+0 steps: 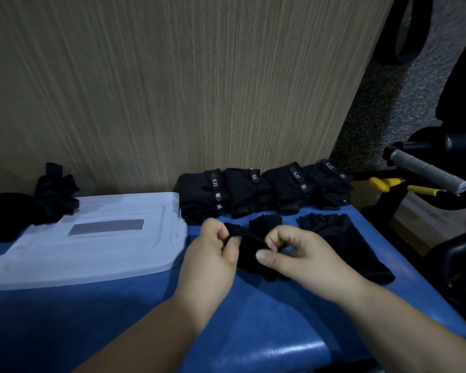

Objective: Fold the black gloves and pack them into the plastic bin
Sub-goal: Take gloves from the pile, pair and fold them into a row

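Left hand [210, 254], right hand [301, 254]: grips pinched black glove [249, 258] on counter [253, 332], likely mid-fold; folded gloves [242, 192] staged beside bin lid [92, 254].

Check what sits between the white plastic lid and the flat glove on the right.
Head view: the left hand and right hand, both pinching a black glove.

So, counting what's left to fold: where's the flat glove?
Head view, right side: the flat glove lies on the blue table, beside the right hand, just before the folded gloves.
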The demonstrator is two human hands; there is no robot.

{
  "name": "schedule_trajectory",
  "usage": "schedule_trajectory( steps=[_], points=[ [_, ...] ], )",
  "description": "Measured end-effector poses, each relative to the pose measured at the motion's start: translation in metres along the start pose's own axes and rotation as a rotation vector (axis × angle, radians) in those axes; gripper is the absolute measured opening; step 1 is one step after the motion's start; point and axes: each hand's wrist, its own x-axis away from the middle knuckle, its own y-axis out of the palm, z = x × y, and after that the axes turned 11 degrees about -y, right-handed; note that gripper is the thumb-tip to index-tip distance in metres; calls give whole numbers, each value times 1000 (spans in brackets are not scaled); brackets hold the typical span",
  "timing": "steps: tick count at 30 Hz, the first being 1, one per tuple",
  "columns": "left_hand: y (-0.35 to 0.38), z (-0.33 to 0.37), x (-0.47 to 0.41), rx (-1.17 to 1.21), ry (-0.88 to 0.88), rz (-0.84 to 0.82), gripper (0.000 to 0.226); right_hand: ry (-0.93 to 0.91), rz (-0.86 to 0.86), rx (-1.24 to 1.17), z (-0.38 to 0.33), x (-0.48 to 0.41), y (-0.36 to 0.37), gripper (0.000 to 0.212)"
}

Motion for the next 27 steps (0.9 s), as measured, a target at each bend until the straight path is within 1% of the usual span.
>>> schedule_trajectory(
  steps=[2, 3, 5, 8, 10, 15, 18, 22, 23, 27],
  points=[
    [-4, 0, -2, 17, -43, 12, 20, 13, -136, 17, 1, 3, -2, 26],
    [-5, 0, -2, 20, -60, 12, 20, 22, -162, 62, 3, 4, -2, 29],
    [-6, 2, -1, 28, -85, -11, 20, 26, -112, 133, 7, 4, 1, 30],
    [-4, 5, 5, 31, -115, -60, 22, -14, 4, 204, 11, 2, 2, 30],
    [-5, 7, 7, 30, -133, -79, 25, -42, 47, 231, 9, 3, 0, 32],
    [-4, 13, 12, 82, -137, -129, 27, -99, 171, 263, 3, 5, 1, 44],
    [0, 14, 14, 100, -118, -121, 25, -15, 222, 288, 4, 3, -2, 36],
    [1, 13, 19, 22, -46, -104, 23, 98, 231, 411, 2, 3, -6, 25],
    [1, 12, 19, 17, -39, -104, 23, 124, 221, 362, 1, 3, -6, 22],
    [-2, 12, 17, -9, -67, -110, 30, 181, 147, -122, -6, 3, -4, 19]
  ],
)
